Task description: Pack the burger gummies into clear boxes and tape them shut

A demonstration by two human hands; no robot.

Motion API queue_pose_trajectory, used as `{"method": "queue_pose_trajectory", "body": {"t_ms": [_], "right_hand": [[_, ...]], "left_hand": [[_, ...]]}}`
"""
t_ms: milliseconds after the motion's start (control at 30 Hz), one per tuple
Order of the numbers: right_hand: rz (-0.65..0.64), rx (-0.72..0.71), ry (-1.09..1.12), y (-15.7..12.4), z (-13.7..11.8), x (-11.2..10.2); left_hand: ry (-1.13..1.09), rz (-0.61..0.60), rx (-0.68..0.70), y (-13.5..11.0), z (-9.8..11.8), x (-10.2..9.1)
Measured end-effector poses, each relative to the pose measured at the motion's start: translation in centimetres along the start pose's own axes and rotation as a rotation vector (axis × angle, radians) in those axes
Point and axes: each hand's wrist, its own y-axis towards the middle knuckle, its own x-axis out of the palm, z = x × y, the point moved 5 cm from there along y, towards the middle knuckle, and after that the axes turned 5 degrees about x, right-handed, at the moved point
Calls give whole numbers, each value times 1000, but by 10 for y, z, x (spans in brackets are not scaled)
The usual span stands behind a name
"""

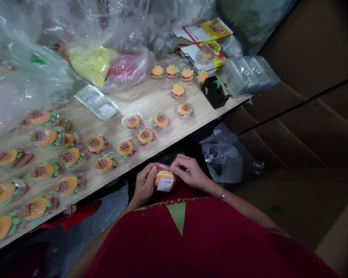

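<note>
A toy burger in a clear plastic case [164,178] is held in front of my body, off the table's edge. On its upper face sits a white barcode label [165,184]. My left hand [145,183] grips the case from its left side, thumb on top. At the far right corner of the case, my right hand [189,170] has its thumb and forefinger pinched together. Whether those fingertips hold the case edge or some small piece is too small to make out.
Packed toy burgers [104,163] line the wooden table [139,101]. Loose burgers [172,71] stand farther back near a black tape dispenser [215,92]. Stacked clear cases [249,75], printed cards [213,30], an opened case [96,102] and plastic bags [89,63] surround them. Cardboard boxes [313,116] rise at right.
</note>
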Motion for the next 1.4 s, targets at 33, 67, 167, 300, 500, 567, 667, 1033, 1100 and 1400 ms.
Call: {"method": "queue_pose_trajectory", "body": {"t_ms": [33,67,167,300,500,567,667,1033,1100,1400], "right_hand": [[8,-18,-20,0,-1,0],[17,-17,-25,0,-1,-1],[-9,76,51,0,9,-2],[-155,169,148,-4,16,0],[-88,152,96,-4,14,-7],[-53,129,66,-2,13,-7],[-63,128,78,3,14,-3],[-90,65,-32,12,11,21],[-103,84,-24,4,15,20],[-159,13,5,9,3,12]], "left_hand": [[-3,6,1,0,0,0],[-7,5,-5,1,-1,0],[-21,-35,-48,1,-8,1],[-37,-44,-76,0,-15,1],[26,-103,-30,10,-8,4],[72,-116,5,15,-4,3],[158,-187,33,23,5,2],[175,-409,-91,35,27,0],[117,-299,-108,26,17,-3],[6,-215,-125,4,3,1]]}}
